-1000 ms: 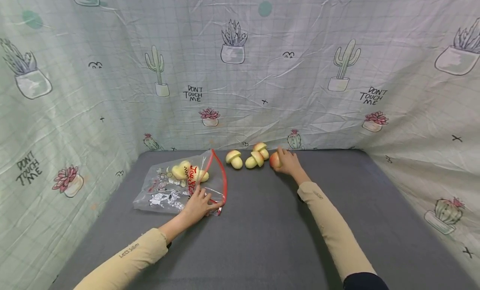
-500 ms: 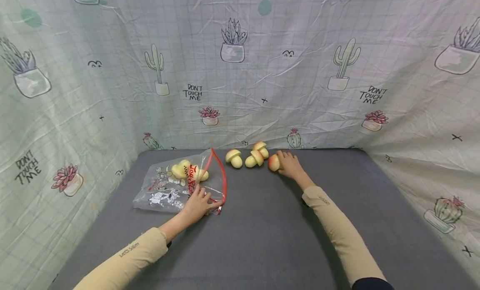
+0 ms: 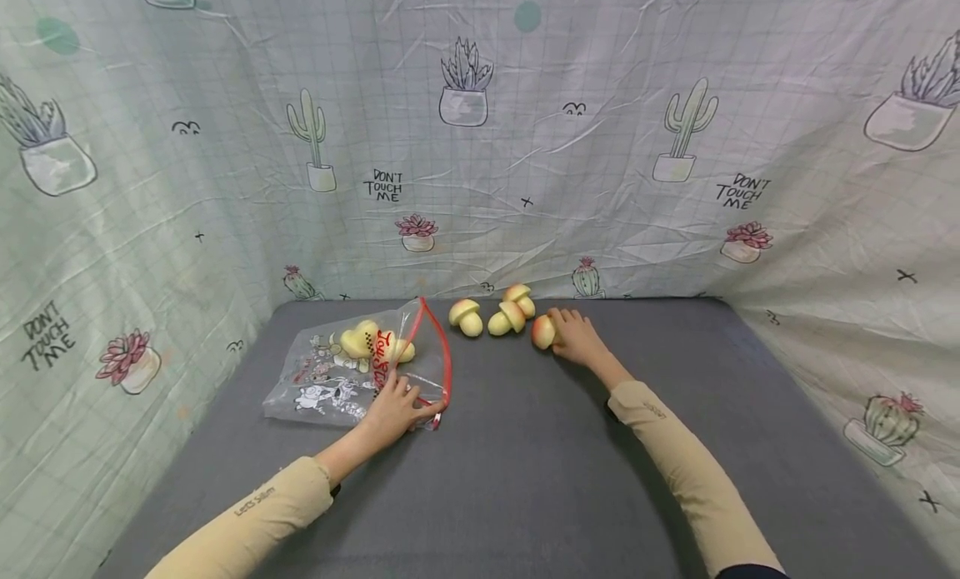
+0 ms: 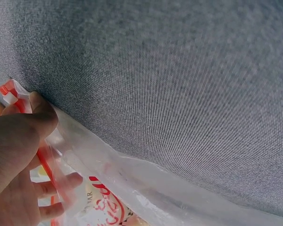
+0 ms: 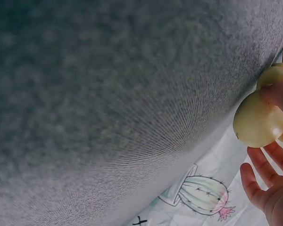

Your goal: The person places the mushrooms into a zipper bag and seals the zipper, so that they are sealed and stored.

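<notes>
My left hand [image 3: 393, 410] pinches the near corner of the opening of a clear zip bag [image 3: 285, 400] with a red zip edge. In the left wrist view the thumb presses the plastic by the red slider [image 4: 8, 89], and the other fingers spread behind it. Pale yellow mushroom shapes [image 3: 360, 340] show through the printed bag. My right hand [image 3: 576, 337] holds a toy mushroom [image 3: 543, 332] with a reddish cap, its stem partly hidden by the fingers. From the right wrist, the thumb lies across the pale mushroom [image 5: 257, 122], with fingertips at its other side.
Left of the right hand lie more toy mushrooms: one alone [image 3: 467, 319] near the bag mouth, and two close together, the nearer [image 3: 507, 319] overlapping the farther [image 3: 519, 298]. A cactus-print cloth [image 3: 495, 246] rises behind the grey table [image 3: 495, 462].
My right hand has moved slightly nearer to me, and the mushroom it holds has shifted a little left and nearer. The left hand and the bag have stayed in place.
</notes>
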The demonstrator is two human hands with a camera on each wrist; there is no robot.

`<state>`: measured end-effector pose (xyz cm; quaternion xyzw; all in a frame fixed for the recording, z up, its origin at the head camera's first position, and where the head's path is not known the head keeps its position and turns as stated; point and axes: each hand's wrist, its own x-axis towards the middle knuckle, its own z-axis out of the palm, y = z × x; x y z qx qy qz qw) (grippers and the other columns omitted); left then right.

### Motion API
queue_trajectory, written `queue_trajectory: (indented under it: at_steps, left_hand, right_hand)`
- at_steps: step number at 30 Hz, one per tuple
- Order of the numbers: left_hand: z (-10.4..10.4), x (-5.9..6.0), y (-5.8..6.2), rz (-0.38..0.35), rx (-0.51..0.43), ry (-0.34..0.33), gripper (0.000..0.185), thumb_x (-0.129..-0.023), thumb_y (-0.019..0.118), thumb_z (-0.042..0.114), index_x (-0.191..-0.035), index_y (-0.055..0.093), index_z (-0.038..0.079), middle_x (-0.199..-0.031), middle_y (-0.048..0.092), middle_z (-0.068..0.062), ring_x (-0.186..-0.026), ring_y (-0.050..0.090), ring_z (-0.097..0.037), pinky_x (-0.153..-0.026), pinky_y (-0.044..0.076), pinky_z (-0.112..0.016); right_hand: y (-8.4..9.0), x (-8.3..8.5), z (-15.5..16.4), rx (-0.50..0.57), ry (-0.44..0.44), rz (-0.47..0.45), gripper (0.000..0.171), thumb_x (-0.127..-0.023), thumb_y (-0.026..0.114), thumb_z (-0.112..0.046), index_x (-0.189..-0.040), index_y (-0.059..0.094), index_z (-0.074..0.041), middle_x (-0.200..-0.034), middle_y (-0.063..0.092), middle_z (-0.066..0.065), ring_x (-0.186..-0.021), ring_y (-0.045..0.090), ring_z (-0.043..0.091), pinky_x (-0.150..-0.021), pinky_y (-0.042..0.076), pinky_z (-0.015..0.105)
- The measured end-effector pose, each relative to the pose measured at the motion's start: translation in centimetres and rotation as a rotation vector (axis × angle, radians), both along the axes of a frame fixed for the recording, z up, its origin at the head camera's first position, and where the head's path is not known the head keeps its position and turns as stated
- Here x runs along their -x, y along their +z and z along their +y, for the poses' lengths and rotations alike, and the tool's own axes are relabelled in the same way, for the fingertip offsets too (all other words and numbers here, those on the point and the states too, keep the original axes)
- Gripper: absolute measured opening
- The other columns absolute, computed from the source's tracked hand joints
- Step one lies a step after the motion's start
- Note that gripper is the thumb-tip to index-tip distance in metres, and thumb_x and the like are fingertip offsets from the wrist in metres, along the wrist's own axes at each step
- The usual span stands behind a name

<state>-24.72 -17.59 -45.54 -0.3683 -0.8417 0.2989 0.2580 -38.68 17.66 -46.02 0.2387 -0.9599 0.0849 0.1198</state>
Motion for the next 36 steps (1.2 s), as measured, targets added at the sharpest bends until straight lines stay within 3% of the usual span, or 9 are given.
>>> queue_trajectory:
  at_steps: [20, 36]
  left_hand:
    - [-0.1, 0.2, -0.4, -0.014, -0.015, 0.008, 0.063, -0.063, 0.07, 0.048, -0.121, 0.047, 0.044, -0.083, 0.057, -0.002, -0.079, 0.051, -0.025, -0.087, 0.043, -0.046]
    - [0.1, 0.2, -0.2, -0.032, 0.035, 0.048, 0.061, -0.067, 0.066, 0.05, -0.124, 0.044, 0.045, -0.087, 0.057, -0.002, -0.082, 0.051, -0.024, -0.087, 0.042, -0.045]
  right_hand:
    - [0.2, -2.0, -1.3, 0.039, 0.082, 0.085, 0.061, -0.068, 0.072, -0.016, -0.121, 0.042, -0.006, -0.109, 0.049, 0.017, -0.093, 0.047, 0.034, -0.07, 0.043, 0.047]
    - [0.6, -3.1, -3.0, 0.039, 0.136, 0.13, 0.062, -0.067, 0.071, -0.019, -0.121, 0.043, -0.007, -0.105, 0.05, 0.014, -0.092, 0.048, 0.031, -0.068, 0.044, 0.044]
